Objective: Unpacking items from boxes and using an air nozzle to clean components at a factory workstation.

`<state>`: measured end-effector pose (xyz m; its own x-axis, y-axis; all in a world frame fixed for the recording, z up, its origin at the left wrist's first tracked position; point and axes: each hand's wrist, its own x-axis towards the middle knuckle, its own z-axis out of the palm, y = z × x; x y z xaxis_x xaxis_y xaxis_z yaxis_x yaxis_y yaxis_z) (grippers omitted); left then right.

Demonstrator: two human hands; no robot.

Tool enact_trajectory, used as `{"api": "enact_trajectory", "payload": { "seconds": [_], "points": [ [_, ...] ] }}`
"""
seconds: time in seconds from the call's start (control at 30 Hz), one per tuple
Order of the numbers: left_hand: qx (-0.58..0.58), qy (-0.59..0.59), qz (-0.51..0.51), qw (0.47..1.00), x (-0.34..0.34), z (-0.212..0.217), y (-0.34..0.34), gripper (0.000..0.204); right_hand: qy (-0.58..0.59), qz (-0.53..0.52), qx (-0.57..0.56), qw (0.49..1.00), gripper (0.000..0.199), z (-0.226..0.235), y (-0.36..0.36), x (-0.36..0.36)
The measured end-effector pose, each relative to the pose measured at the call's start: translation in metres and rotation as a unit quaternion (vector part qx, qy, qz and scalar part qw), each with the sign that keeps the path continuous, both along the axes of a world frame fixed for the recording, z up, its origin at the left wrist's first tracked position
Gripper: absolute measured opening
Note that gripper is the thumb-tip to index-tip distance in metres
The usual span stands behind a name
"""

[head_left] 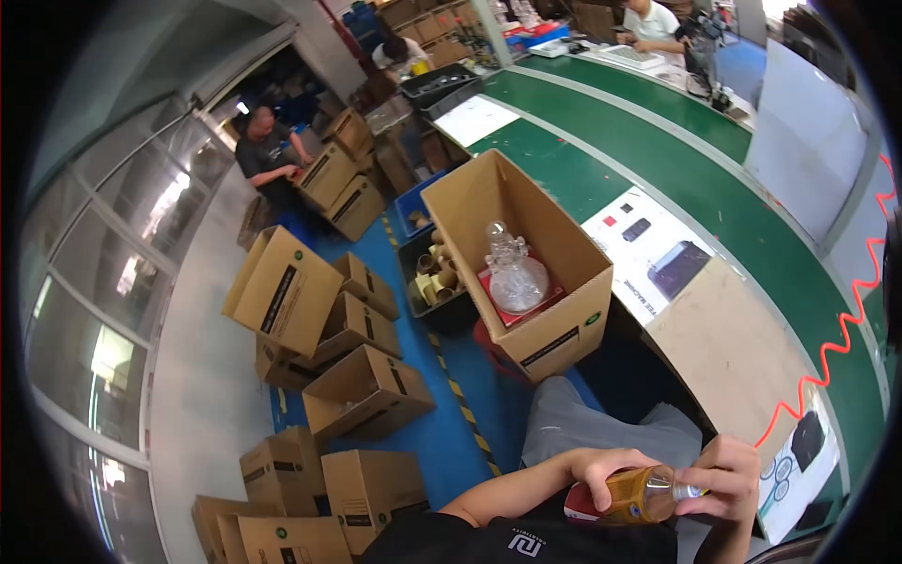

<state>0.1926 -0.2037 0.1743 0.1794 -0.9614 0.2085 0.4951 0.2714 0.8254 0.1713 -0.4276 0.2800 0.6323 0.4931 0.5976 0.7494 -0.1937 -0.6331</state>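
One amber bottle (646,495) lies sideways before our shirt (423,540): our left hand (602,470) wraps its body, seemingly to steady it while our right hand (727,473) grips the neck end.

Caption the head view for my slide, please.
Left hand grips a bottle of amber liquid, right hand on its cap, an open carton ahead.

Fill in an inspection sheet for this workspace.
Surface: green bench, partly covered by printed sheets and a tan board.
Job's things: bottle of amber liquid.
Clutter: floor cartons; dark bin of tan pieces.
Grips: left grip around the bottle's body; right grip pinching its cap end.
Cables: red coiled line, cable or hose unclear.
Surroundings: large carton with clear ware inside; co-worker at cartons; windowed wall.
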Motion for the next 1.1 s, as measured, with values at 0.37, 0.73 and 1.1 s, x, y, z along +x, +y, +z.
{"api": "enact_trajectory", "payload": {
  "seconds": [0.37, 0.73, 1.1],
  "points": [
    [-0.065, 0.119, -0.055, 0.989, -0.018, -0.024, 0.019, 0.114, 0.081, 0.352, -0.014, 0.932, 0.035, 0.03, 0.023, 0.021],
    [-0.063, 0.031, -0.051, 0.996, -0.017, -0.04, 0.012, 0.123, 0.096, 0.568, 0.193, 0.794, 0.023, 0.047, 0.073, 0.041],
    [-0.069, -0.07, 0.29, 0.952, -0.02, 0.083, 0.079, 0.117, 0.609, 0.03, 0.324, 0.724, 0.023, -0.208, 0.127, 0.096]
  ]
}}
